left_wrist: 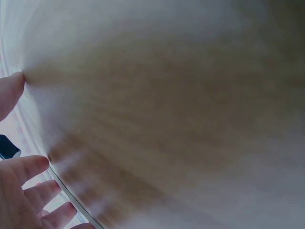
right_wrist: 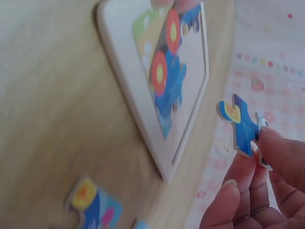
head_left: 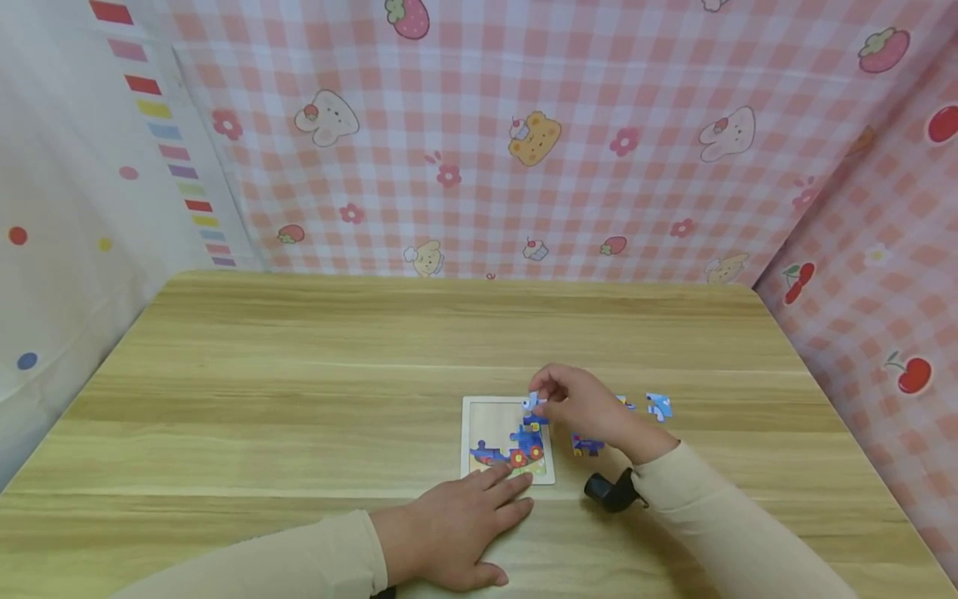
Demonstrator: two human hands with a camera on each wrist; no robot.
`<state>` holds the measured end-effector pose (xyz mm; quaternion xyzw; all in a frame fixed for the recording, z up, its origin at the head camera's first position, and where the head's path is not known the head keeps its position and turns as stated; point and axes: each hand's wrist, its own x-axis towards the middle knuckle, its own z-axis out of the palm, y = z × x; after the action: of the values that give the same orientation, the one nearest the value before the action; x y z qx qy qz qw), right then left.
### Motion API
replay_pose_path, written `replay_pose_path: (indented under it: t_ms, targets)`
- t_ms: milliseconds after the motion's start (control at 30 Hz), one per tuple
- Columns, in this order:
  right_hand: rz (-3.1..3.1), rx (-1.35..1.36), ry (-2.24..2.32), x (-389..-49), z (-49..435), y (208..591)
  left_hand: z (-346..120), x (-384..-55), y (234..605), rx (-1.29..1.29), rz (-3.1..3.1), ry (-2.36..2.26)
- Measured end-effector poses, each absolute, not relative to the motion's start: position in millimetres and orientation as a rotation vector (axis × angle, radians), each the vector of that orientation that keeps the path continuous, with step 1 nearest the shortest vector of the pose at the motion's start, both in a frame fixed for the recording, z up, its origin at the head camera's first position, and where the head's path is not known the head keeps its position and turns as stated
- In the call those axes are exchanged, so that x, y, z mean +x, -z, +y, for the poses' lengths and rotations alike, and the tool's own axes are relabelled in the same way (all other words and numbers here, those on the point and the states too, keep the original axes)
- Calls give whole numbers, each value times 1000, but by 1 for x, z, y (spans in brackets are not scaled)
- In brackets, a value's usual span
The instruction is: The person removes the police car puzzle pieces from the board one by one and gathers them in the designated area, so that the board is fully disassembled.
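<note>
On the bench (head_left: 299, 374), the left hand (head_left: 458, 528) lies spread at the near edge of the puzzle board (head_left: 491, 423), while the right hand (head_left: 590, 409) pinches a piece (right_wrist: 244, 129) only the right wrist view shows hanging clear.

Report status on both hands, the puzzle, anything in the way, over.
Right hand pinching a puzzle piece, held off the board. Left hand over board's near edge. Board partly filled. Loose pieces to its right, not blocking.
</note>
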<state>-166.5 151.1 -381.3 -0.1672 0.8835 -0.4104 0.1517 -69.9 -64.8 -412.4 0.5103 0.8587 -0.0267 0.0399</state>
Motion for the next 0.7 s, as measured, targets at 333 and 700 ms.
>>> replay_pose_path:
  t_ms: [333, 700]
  targets:
    - [2571, -415, 1183, -171, 180, 375, -65, -69, 413, 1569, 2654, 98]
    - [2626, -381, 1153, -171, 207, 373, -65, -69, 414, 1574, 2657, 103]
